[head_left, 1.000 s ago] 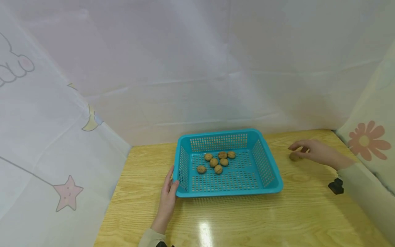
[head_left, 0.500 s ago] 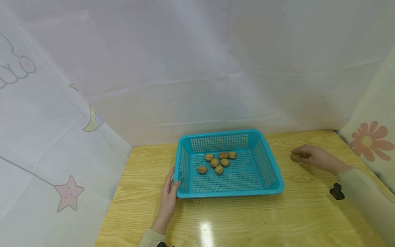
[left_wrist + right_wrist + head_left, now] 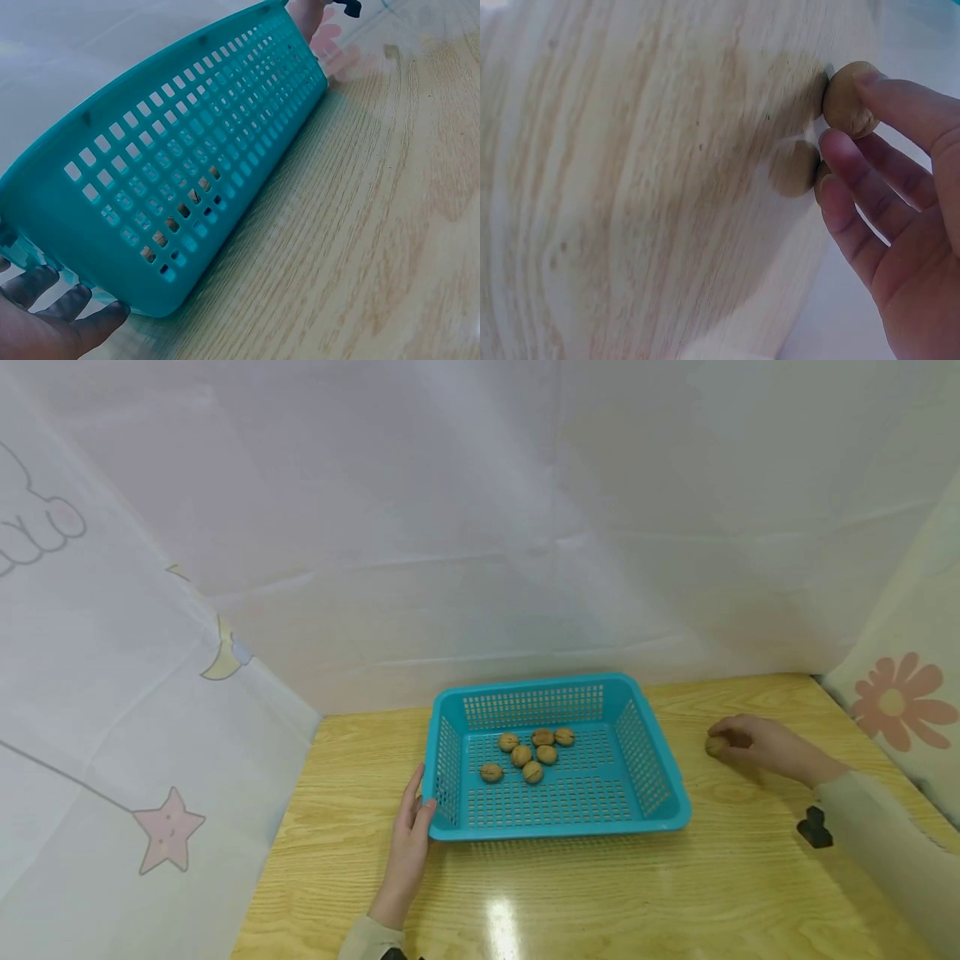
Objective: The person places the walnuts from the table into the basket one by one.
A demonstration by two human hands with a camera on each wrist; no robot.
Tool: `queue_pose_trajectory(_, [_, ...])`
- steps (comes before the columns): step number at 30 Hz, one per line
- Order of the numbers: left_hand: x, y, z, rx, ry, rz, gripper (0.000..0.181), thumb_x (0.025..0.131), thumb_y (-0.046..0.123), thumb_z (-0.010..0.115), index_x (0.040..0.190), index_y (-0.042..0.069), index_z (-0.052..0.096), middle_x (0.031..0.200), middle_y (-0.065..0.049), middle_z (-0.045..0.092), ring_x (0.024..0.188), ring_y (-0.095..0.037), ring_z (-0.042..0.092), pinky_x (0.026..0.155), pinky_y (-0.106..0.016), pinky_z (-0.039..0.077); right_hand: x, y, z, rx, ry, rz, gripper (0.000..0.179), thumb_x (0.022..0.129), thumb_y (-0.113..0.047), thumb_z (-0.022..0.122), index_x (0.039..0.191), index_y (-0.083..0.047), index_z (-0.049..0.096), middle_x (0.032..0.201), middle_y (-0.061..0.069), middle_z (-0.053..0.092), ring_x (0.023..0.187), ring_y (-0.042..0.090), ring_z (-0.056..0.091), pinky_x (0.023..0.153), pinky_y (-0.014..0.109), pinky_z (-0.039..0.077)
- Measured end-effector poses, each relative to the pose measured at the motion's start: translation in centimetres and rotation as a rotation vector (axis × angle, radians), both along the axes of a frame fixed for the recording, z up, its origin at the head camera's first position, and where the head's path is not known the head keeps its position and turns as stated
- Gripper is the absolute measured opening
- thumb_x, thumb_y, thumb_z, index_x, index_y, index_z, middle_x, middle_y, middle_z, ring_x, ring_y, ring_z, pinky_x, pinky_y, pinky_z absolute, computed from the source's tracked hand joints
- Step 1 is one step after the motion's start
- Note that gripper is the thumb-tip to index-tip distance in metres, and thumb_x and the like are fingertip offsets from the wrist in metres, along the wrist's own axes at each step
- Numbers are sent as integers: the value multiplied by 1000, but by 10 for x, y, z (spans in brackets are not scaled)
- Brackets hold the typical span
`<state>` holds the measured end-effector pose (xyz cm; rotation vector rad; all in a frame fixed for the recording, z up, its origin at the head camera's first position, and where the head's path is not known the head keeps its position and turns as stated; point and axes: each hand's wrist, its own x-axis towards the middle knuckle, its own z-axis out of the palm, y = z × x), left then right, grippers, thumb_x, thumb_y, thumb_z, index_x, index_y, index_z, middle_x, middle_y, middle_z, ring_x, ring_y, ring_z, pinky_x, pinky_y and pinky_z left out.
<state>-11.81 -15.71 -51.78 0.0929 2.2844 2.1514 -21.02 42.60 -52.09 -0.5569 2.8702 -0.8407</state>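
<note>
A turquoise plastic basket (image 3: 555,830) with perforated walls stands on the table. Several walnuts (image 3: 521,756) lie loosely together on its floor, left of centre. My left hand (image 3: 408,847) holds the basket's near left corner, thumb over the rim and fingers along the outer wall. In the left wrist view its fingertips (image 3: 116,309) press that wall from outside. Off to the right, my right hand (image 3: 772,747) pinches a single walnut (image 3: 847,101), with the thumb on one side and fingers opposite, close to the tabletop. Behind those fingers a second brown rounded shape (image 3: 822,184) partly shows.
The wood-grain table (image 3: 585,902) reaches back to a pale cloth backdrop (image 3: 487,527). Printed cloth also hangs at the left side (image 3: 112,693) and at the right, where a red flower (image 3: 892,702) shows. The basket's right wall stands between the walnuts and my right hand.
My right hand has closed its fingers on the walnut, moving slightly right and down from over it. My left hand and the basket keep their places, apart from a small view shift.
</note>
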Motion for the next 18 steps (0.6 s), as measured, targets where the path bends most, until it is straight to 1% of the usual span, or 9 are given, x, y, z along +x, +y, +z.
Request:
queue_pose_trajectory(1, [0,0,0,0,-3,0,58,114,24,43,168,26,23,161,-22,41,145,-38,45,108,-39,49,0,0,0,0,4,2,32,96,-13,75,125,0,68,121,14,70,105,12,64,84,31,56])
queue_pose_trajectory(3, [1,0,0,-5,-4,0,58,114,24,43,168,26,22,161,-22,41,145,-38,45,108,-41,49,0,-1,-1,5,8,2,31,96,-14,76,123,-1,69,120,12,70,105,14,65,85,31,56])
queue_pose_trajectory(6, [1,0,0,-16,-4,-1,58,114,25,43,168,25,21,161,-22,42,145,-39,44,109,-42,48,1,-2,0,10,5,0,30,95,-14,77,122,-2,69,119,12,71,107,24,67,85,32,57])
queue_pose_trajectory(8, [1,0,0,-19,-5,1,58,114,26,43,168,26,21,161,-21,42,146,-38,44,109,-42,48,1,-3,4,7,-3,1,31,95,-14,77,123,-2,68,120,13,71,108,31,67,83,32,57])
queue_pose_trajectory(9, [1,0,0,-17,-8,4,58,113,26,43,168,27,22,161,-20,42,146,-37,44,109,-42,48,2,-4,6,2,-6,2,31,96,-14,77,123,-2,68,120,13,71,107,32,68,82,32,57])
queue_pose_trajectory(10, [1,0,0,-17,-9,5,58,113,26,43,168,27,22,161,-20,42,146,-38,44,109,-41,48,3,-5,9,-4,-10,2,31,96,-14,76,123,-2,68,120,13,70,106,31,68,81,31,57])
queue_pose_trajectory(13, [1,0,0,-12,-3,6,58,113,25,43,168,26,22,160,-21,42,145,-39,45,108,-41,49,5,-9,19,-33,-8,11,30,97,-15,75,123,-2,68,116,11,71,95,20,69,74,30,56])
queue_pose_trajectory(16, [1,0,1,-10,10,1,58,114,24,42,168,22,21,160,-23,42,144,-41,45,107,-40,50,7,-13,29,-53,8,25,28,98,-16,75,122,-4,68,111,8,70,85,8,65,68,28,55])
queue_pose_trajectory(18, [1,0,1,-9,15,-3,59,114,25,42,168,21,21,160,-24,42,144,-42,45,106,-40,50,8,-17,35,-52,24,32,27,98,-16,75,122,-5,68,110,7,69,82,5,63,67,29,55])
